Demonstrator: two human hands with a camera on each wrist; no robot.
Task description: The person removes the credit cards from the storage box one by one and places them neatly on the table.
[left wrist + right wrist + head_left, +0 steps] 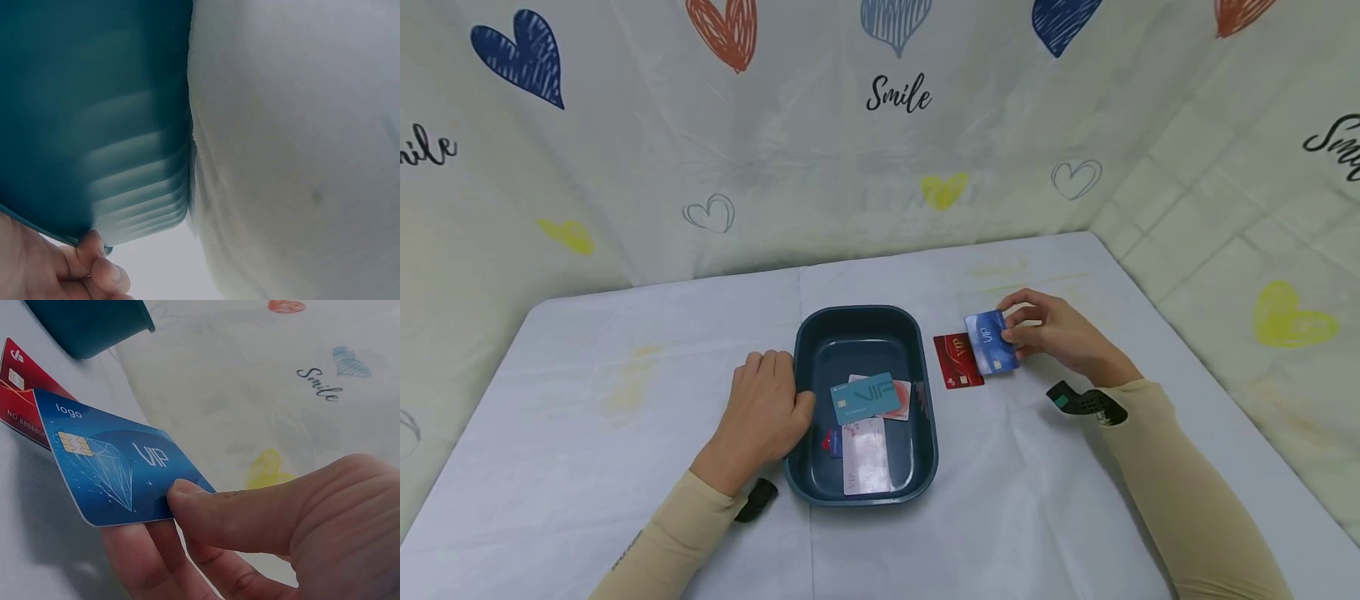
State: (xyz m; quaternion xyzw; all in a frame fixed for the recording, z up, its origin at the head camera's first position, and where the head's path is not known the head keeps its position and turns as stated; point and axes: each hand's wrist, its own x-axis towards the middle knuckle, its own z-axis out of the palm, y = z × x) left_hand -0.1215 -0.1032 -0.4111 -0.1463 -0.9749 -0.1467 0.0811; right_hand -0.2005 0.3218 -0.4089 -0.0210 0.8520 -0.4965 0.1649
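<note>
My right hand (1051, 332) pinches a blue VIP card (990, 342) between thumb and fingers, to the right of the bin. In the right wrist view the blue card's (119, 462) chip and diamond print face up, the thumb on its edge. A red card (957, 362) lies on the table, partly overlapped by the blue one. My left hand (767, 412) grips the left rim of a dark teal plastic bin (925, 450), thumb over the rim, fingertips outside against the wall in the left wrist view. Inside the bin are a teal VIP card (865, 398) and a pale card (866, 458).
Under the teal card shows a pink-and-white card (901, 400), and a blue-and-red card (835, 443) peeks from beneath the pale one. A white cloth (700, 333) covers the table. Behind it hangs a pale curtain (820, 167) printed with hearts and lettering.
</note>
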